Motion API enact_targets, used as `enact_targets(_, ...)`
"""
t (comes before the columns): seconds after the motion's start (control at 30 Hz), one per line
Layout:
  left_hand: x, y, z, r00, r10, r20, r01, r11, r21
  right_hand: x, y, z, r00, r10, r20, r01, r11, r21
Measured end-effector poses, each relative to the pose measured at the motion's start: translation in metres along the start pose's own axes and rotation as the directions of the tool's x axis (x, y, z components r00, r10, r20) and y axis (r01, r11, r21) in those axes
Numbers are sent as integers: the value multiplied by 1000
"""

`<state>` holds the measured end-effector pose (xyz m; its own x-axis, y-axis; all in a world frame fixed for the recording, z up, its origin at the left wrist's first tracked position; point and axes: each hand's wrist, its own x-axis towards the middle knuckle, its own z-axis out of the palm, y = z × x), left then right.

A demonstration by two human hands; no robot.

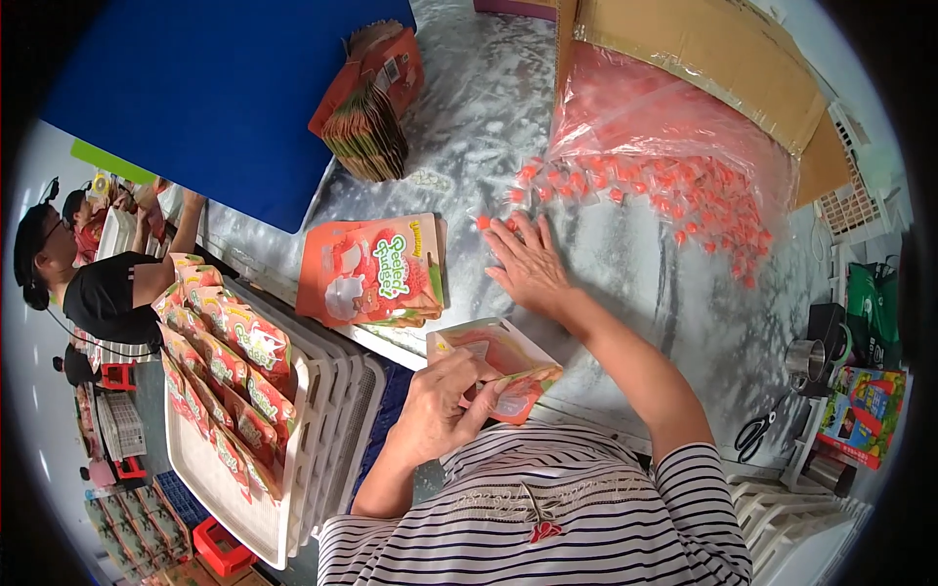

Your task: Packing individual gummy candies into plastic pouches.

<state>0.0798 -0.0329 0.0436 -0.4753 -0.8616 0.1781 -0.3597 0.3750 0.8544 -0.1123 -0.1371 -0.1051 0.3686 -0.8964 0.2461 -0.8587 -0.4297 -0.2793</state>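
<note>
My left hand (pixel 440 410) grips a red and green stand-up pouch (pixel 532 359) at the table's near edge, just in front of my body. The pouch's mouth gapes toward the table. My right hand (pixel 528 264) lies palm down on the grey marbled tabletop (pixel 625 322), its fingers spread. Its fingertips are beside a few small red candies (pixel 483 223) in clear wrappers; whether anything lies under the palm is hidden. More wrapped candies (pixel 718 210) spread to the right. Left of my hands lies a short stack of flat pouches (pixel 376 269).
A cardboard box (pixel 703 34) with a pink plastic liner (pixel 645 103) stands at the far right, candies spilling out. A bundle of pouches (pixel 366 127) stands near a blue panel (pixel 215 78). Stacked white trays (pixel 274 542) with filled pouches are at left. Scissors (pixel 757 435) lie right. Other people sit far left.
</note>
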Motion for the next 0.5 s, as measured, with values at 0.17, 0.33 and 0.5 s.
enact_targets(0.17, -6, 2, 0, 1000, 12, -8, -12, 1000, 16, -38, 0, -15, 999, -42, -6, 43, 999, 34)
enact_targets(0.33, -12, 0, -5, 1000, -9, -7, 9, 1000, 7, -77, -9, -41, 990, 123, 72, -125, 992, 22)
enact_targets(0.5, -12, 5, -1, 1000, 15, -5, -15, 1000, 23, -44, -15, -41, 1000, 22, -20, -21, 998, 65)
